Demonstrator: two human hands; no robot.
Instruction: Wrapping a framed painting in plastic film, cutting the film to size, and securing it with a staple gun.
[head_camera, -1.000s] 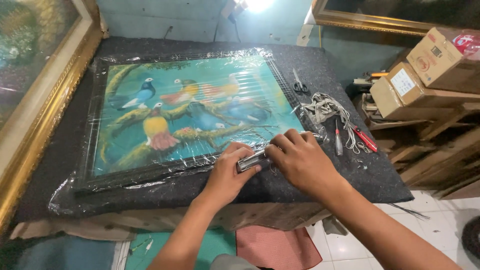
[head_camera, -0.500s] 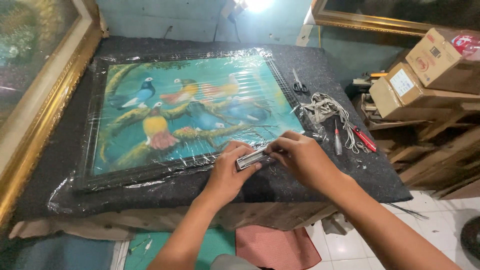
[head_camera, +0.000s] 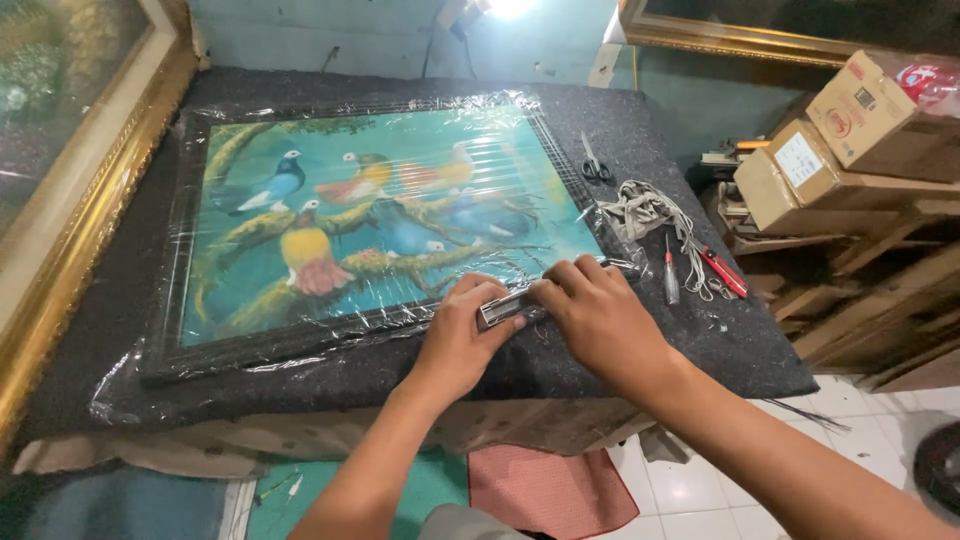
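A framed painting of colourful birds (head_camera: 370, 220), wrapped in clear plastic film, lies flat on a dark felt-covered table (head_camera: 120, 290). My left hand (head_camera: 460, 335) and my right hand (head_camera: 600, 315) meet at the frame's near right edge. Both grip a small silvery metal tool (head_camera: 505, 307), pressed against the black frame there. The tool's working end is hidden between my fingers.
Scissors (head_camera: 596, 162), a tangle of cord (head_camera: 645, 205), a screwdriver (head_camera: 670, 280) and red-handled pliers (head_camera: 725, 272) lie on the table's right side. Cardboard boxes (head_camera: 840, 140) are stacked on wooden shelves to the right. A gold-framed picture (head_camera: 70, 190) leans at the left.
Both hands with the metal tool stay at the same spot on the frame's near right edge, shifting only slightly.
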